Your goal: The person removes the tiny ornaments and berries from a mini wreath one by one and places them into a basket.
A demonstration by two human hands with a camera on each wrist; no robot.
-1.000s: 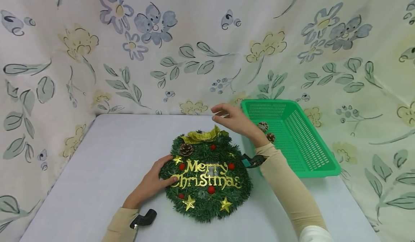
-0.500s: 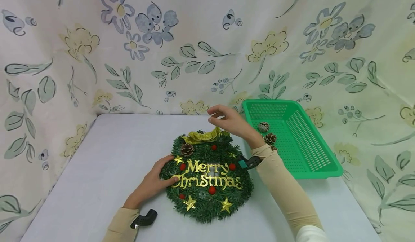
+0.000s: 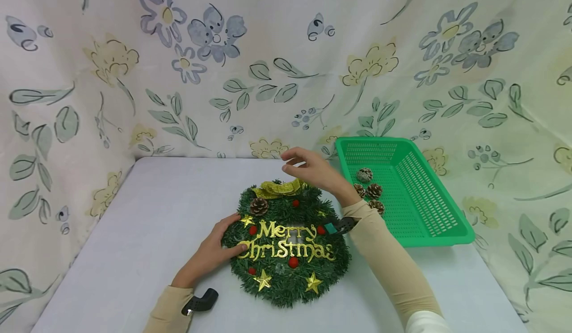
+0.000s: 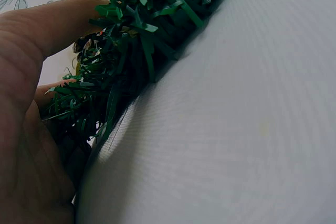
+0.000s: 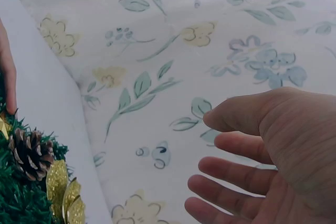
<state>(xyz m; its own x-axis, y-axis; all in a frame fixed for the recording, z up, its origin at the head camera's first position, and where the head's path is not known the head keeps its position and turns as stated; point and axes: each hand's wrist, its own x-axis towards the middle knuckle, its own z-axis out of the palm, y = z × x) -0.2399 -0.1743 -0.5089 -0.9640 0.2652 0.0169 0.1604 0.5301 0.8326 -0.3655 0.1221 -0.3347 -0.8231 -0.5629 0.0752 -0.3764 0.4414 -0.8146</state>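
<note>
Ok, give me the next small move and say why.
Probably move the right hand over to the pine cones in the green basket: it holds nothing in the right wrist view, while the left hand grips the wreath at its left edge.

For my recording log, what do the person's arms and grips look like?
Tan, close-fitting sleeves cover both forearms, with white fabric meeting the right one near the frame's bottom. The left grip and right grip are gloveless. Each wrist has a black device; the right one shows a teal patch.
</note>
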